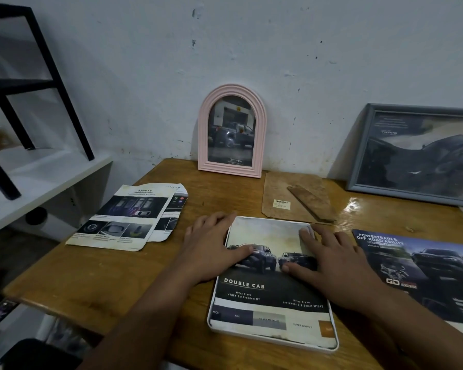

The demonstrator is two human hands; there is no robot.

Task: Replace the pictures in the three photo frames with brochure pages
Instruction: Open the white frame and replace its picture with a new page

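A white photo frame [275, 339] lies flat on the wooden table [118, 276], with a "DOUBLE CAB" brochure page [267, 297] lying in it. My left hand [211, 249] lies flat at the frame's upper left, thumb on the page. My right hand [337, 265] presses the page's upper right with spread fingers. A pink arched frame [231, 130] with a truck picture leans on the wall. A grey frame [417, 153] with a brochure picture leans at the right. The frame's brown backing board [284, 194], with its stand, lies behind the white frame.
Cut brochure pages [126, 217] lie at the table's left. An open brochure [422, 273] lies at the right edge. A white shelf [38, 180] with a black metal rack [38, 84] stands to the left. The wall is close behind the table.
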